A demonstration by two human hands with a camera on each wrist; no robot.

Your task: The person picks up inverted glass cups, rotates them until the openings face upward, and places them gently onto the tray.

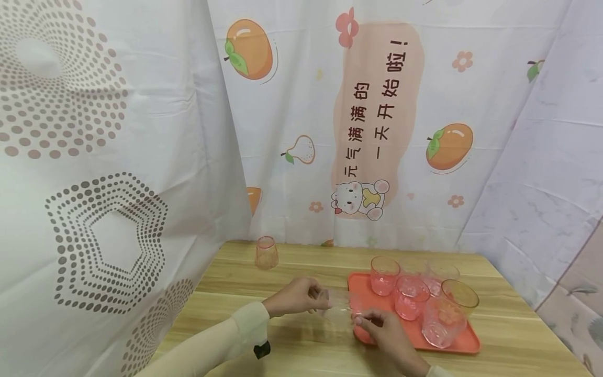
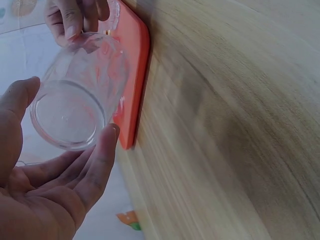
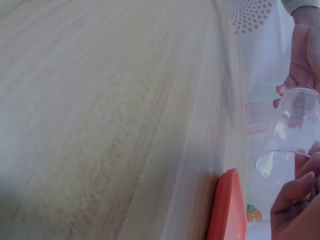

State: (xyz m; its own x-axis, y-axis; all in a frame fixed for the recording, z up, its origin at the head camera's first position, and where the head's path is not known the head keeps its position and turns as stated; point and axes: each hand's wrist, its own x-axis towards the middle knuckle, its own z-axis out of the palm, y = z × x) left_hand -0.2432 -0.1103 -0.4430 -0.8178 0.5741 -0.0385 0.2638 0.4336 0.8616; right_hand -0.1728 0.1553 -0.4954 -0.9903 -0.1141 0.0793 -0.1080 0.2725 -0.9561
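Both hands hold a clear drinking glass [image 2: 82, 67] lying on its side in the air, left of the red tray [image 1: 471, 341]. My left hand [image 1: 299, 297] grips the narrow base end; the left wrist view shows thumb and fingers on either side of it. At the wider rim end, my right hand [image 1: 388, 335] pinches the edge, seen also in the right wrist view. Several transparent glasses stand on the tray, among them a front one [image 1: 412, 298] that looks pink over the red. One tumbler [image 1: 440, 324] there leans over.
A lone pinkish glass [image 1: 266, 254] stands at the table's back left. The wooden table [image 1: 231, 288] meets a patterned curtain [image 1: 292, 199] at the back, and other curtains hang at both sides. An amber-rimmed glass [image 1: 460, 294] is at the tray's right.
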